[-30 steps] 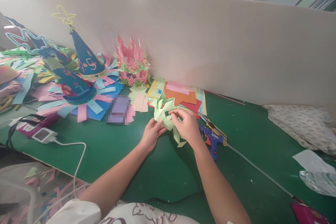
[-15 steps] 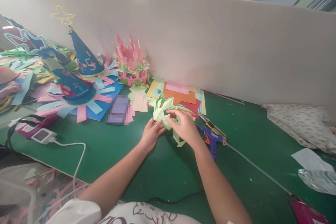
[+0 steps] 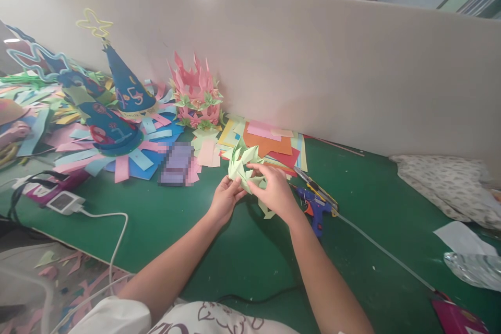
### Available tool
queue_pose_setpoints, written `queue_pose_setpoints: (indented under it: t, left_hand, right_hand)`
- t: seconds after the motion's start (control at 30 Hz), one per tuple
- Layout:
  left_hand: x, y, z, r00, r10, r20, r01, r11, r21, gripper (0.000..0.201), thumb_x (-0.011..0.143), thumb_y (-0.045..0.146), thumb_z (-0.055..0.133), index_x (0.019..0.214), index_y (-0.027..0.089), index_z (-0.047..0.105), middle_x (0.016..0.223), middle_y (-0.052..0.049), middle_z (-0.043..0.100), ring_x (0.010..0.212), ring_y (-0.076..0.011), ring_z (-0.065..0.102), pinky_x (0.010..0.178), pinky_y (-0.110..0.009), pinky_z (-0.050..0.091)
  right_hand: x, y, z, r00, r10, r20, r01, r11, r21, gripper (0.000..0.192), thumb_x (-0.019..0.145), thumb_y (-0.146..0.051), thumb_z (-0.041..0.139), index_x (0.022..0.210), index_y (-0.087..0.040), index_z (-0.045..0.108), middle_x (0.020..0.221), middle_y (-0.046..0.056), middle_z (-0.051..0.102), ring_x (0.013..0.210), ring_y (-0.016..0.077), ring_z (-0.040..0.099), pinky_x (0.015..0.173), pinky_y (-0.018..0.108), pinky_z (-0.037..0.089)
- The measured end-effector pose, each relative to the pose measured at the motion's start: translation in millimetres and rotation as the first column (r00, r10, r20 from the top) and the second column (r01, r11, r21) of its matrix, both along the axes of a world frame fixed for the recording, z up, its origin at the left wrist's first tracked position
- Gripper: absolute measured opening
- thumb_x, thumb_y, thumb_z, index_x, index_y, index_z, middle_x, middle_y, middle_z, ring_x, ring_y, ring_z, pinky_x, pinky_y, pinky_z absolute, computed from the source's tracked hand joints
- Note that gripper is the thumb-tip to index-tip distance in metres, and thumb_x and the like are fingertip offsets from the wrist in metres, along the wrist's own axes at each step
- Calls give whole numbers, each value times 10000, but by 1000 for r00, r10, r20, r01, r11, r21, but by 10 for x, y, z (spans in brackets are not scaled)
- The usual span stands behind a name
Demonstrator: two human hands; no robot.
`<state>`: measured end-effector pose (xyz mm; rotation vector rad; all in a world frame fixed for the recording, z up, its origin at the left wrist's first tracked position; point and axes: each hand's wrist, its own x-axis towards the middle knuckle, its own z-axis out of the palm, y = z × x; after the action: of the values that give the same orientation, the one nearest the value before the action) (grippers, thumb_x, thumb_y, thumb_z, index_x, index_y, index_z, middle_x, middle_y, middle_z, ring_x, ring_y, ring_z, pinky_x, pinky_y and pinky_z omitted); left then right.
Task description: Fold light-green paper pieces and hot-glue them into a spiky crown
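Observation:
A light green folded paper piece (image 3: 243, 163) with several pointed tips is held just above the green table (image 3: 203, 240). My left hand (image 3: 224, 199) pinches its lower left side. My right hand (image 3: 274, 190) grips its right side, fingers curled over the folds, and hides part of the paper. A loose green tip sticks out below my right hand. Right of my right hand lies a blue glue gun (image 3: 315, 209), beside a yellow-and-black utility knife (image 3: 316, 187).
A stack of coloured paper sheets (image 3: 270, 143) lies behind the hands. A pink paper flower (image 3: 195, 95) stands against the beige wall (image 3: 313, 62). Blue paper cone hats (image 3: 127, 86) and paper strips fill the left. A white charger with cable (image 3: 66, 201) sits front left; patterned cloth (image 3: 442, 182) right.
Both hands and the green paper piece have shifted slightly left; my right fingers have moved a little over the folds. Nothing else has moved.

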<state>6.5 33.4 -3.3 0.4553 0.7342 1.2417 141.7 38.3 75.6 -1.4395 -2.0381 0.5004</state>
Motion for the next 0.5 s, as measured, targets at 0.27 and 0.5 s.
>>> queue_pose_setpoints:
  t: [0.27,0.5]
  left_hand:
    - [-5,4,-4,1000,-3,-26,3,1000,-7,311,732,323,716,971,186,572,959,-11,654,784,-105,641,760,-251,500]
    - [-6,2,-10,999,-6,-48,5,1000,-16,298,743,319,706,973,185,572,950,-9,640,780,-100,632,762,-250,506]
  right_hand:
    - [-22,12,-16,996,-88,-19,89,996,29,243,821,-295,536,1035,-229,629,856,23,700,867,209,626,876,380,366]
    - [-29,8,14,992,-89,-90,93,995,35,156,837,-250,504,867,-229,656,824,1,710,777,173,638,838,338,394]
